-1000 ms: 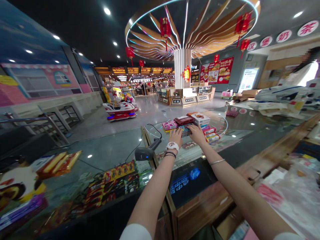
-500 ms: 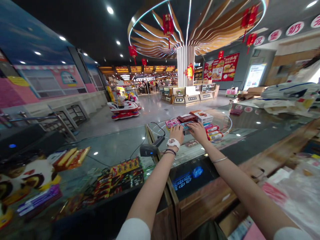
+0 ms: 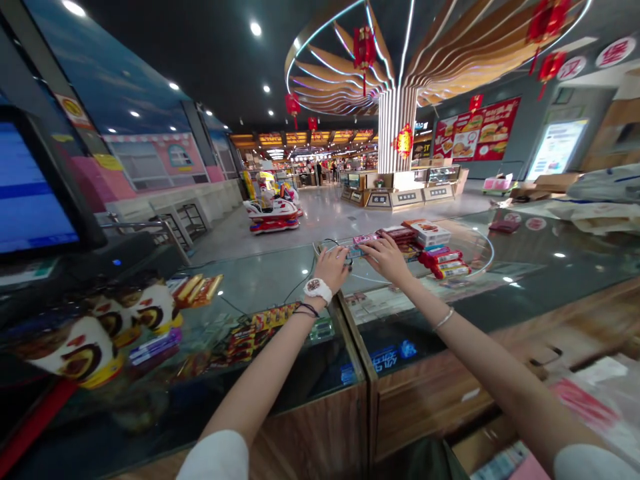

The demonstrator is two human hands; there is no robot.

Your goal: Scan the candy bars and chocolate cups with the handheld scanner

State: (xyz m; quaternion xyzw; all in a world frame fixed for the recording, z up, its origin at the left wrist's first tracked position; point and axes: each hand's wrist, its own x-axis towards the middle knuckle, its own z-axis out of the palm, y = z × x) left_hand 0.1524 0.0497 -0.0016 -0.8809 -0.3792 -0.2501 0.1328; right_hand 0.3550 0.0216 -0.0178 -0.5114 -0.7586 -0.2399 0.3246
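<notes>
Both my arms reach out over a glass counter [image 3: 260, 280]. My left hand [image 3: 332, 264], with a white watch on the wrist, has its fingers curled on the left end of a small flat pink and blue box [image 3: 353, 251]. From the right, my right hand [image 3: 384, 257] pinches the same box with bent fingers. The box lies low on the glass, just left of a pile of snack boxes [image 3: 424, 233] and red and pink packs [image 3: 447, 264].
A monitor [image 3: 30, 193] stands at the far left above packs with brown swirls [image 3: 85, 340]. A black cable [image 3: 296, 288] runs across the glass. Wooden counter fronts [image 3: 425, 407] lie below. Bags [image 3: 600, 193] sit at the right; a kiddie ride [image 3: 273, 210] stands on the floor beyond.
The view has swung left, bringing the monitor in. Both hands have shifted left from the pile with the small flat box between them. The scanner is out of sight now.
</notes>
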